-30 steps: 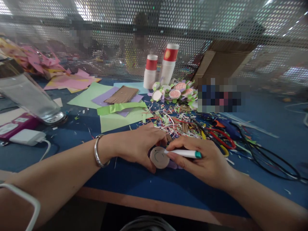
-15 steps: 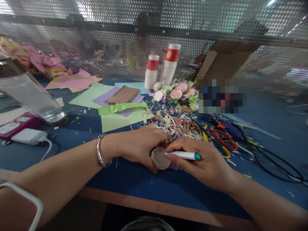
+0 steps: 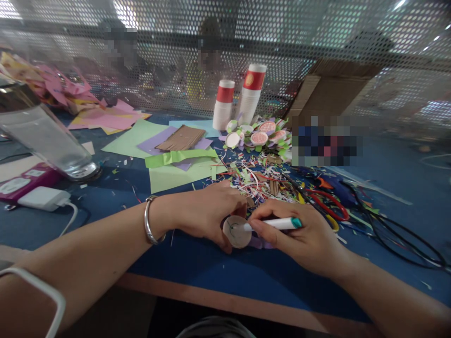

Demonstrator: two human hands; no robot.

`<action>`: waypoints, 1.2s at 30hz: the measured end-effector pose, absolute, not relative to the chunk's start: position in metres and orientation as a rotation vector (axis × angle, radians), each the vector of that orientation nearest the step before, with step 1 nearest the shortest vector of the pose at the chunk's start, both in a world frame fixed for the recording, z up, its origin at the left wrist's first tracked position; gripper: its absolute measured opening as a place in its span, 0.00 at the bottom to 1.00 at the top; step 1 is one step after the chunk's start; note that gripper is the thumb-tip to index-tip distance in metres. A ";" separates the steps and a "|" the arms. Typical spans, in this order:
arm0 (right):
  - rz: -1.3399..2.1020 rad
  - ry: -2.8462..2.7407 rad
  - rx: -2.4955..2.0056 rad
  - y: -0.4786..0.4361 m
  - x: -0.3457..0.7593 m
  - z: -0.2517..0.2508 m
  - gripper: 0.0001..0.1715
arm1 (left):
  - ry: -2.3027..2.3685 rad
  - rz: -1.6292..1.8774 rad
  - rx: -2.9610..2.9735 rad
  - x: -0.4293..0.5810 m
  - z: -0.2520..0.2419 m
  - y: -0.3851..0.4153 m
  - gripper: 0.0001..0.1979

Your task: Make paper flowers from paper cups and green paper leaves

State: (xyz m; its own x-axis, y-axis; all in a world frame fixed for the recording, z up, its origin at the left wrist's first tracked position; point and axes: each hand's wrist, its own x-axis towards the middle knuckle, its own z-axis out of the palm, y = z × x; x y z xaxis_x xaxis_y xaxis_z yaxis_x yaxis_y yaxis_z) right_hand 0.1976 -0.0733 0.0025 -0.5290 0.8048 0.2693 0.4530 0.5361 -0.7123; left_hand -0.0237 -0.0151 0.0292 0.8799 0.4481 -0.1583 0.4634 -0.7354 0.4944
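Note:
My left hand (image 3: 206, 213) pinches a small round pinkish disc (image 3: 237, 233) on the blue table (image 3: 211, 263), thumb and fingers closed round its edge. Purple paper petals (image 3: 260, 243) stick out beneath the disc. My right hand (image 3: 299, 234) grips a white marker with a teal cap (image 3: 278, 224), its tip resting on the disc face, where a curved green line shows. A silver bangle (image 3: 151, 226) sits on my left wrist.
Paper scraps (image 3: 253, 180) lie just beyond my hands, with red-handled scissors (image 3: 329, 204) and black cables (image 3: 398, 234) to the right. Green and purple sheets (image 3: 169, 162), paper cups (image 3: 239, 98), finished paper flowers (image 3: 260, 134), a glass jar (image 3: 45, 141) and a white charger (image 3: 44, 198) stand around.
The marker has tilted, its capped end rising slightly, and the tip has shifted across the disc. My left hand keeps the disc in place.

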 end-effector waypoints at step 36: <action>0.613 -2.093 -1.055 -0.073 0.204 0.014 0.11 | 0.683 -0.055 2.513 -0.025 0.028 -0.013 0.26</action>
State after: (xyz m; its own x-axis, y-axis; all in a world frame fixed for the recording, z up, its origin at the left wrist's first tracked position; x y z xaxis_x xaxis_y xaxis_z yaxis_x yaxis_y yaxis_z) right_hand 0.2044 -0.0732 0.0141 -0.4203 0.8259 0.3758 0.4925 0.5555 -0.6700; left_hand -0.0246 -0.0133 0.0276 0.8712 0.4597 -0.1721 0.4814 -0.7315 0.4830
